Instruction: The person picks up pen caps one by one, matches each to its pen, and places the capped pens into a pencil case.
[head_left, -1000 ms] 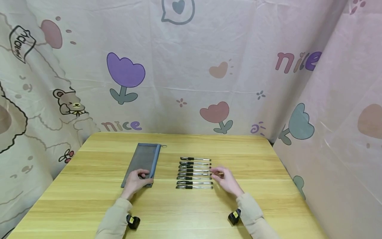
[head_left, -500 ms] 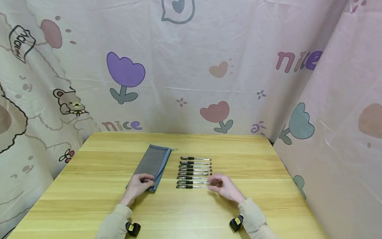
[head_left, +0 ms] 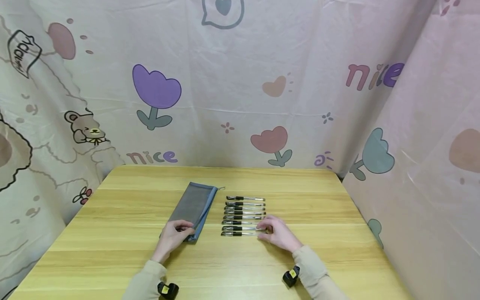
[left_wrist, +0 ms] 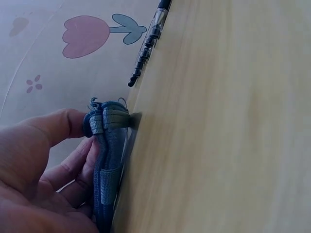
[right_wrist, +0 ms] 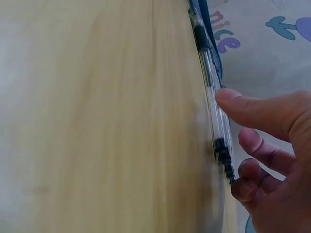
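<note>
A grey-blue mesh zip pouch [head_left: 192, 203] lies slanted on the table, left of a row of pens. At its near end, my left hand [head_left: 171, 239] pinches the corner; in the left wrist view the thumb presses the stitched end of the pouch [left_wrist: 109, 145] with fingers bent beneath. Several clear gel pens with black grips lie parallel, caps to the left. Over the right ends of the nearest pens [head_left: 236, 234] hovers my right hand [head_left: 279, 235], fingers loosely bent. Its thumb [right_wrist: 228, 97] overlaps the clear barrels in the right wrist view, apart from the fingers.
The wooden table [head_left: 232, 266] is backed by a patterned cloth [head_left: 225, 83], which also hangs along both sides. Black wrist cameras [head_left: 168, 290] sit below the sleeves. A small zip pull [head_left: 222, 188] sticks out at the pouch's far corner.
My left hand has drawn the pouch to the right, nearer the pens, and it now slants more. My right hand has moved toward me along the pen ends, and slightly left.
</note>
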Tool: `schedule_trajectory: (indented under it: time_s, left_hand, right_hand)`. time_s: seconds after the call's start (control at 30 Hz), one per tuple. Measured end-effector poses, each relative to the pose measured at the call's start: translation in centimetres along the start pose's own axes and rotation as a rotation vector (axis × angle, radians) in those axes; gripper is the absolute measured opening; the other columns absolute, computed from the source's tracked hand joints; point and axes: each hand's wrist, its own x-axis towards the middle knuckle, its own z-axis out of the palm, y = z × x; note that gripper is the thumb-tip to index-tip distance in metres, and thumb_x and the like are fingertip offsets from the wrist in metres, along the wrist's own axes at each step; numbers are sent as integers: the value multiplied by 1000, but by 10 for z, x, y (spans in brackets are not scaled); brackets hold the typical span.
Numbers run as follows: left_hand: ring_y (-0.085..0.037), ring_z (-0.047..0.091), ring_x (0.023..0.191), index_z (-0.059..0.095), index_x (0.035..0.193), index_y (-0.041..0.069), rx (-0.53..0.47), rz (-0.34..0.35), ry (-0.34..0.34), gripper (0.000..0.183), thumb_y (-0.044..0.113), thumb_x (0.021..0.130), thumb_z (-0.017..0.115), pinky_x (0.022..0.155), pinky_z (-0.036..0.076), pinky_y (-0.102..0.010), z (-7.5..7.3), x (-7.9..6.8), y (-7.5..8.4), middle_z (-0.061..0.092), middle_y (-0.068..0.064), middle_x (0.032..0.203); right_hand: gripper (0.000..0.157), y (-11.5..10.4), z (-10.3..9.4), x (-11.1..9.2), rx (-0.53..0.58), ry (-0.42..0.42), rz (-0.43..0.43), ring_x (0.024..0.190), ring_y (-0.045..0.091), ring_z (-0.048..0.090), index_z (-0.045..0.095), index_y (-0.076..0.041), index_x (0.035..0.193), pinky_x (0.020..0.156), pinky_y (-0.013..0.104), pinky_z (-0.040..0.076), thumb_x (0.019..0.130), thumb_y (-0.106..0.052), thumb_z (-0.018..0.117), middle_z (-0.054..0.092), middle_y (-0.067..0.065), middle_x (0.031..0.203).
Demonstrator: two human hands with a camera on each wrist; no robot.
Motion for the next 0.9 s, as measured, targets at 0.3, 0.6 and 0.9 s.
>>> schedule_trajectory:
  time_s: [0.3,0.6,0.9]
  left_hand:
    - [-8,57,74,76,100,-1,-22,4,7,20,11,84,77,70,45,-22,1,-1,-1,71,-7,86]
    - [-9,58,74,75,101,-1,-48,-1,1,20,10,85,77,69,46,-22,1,-2,-2,71,-8,87]
    - [-9,58,75,75,102,-1,-48,-4,6,20,11,86,77,69,46,-22,2,-1,-3,71,-8,87]
  right_hand:
    - [15,-5,8,11,-62,5,-29,86,9,56,75,-14,95,79,24,48,82,-18,82,59,-6,89]
    - [9,-5,11,13,-98,-23,-13,85,6,54,76,-15,91,78,23,47,83,-17,81,57,-8,88]
    - [4,-5,11,14,-134,-26,-47,81,4,52,77,-14,87,74,22,46,85,-15,80,56,-8,86]
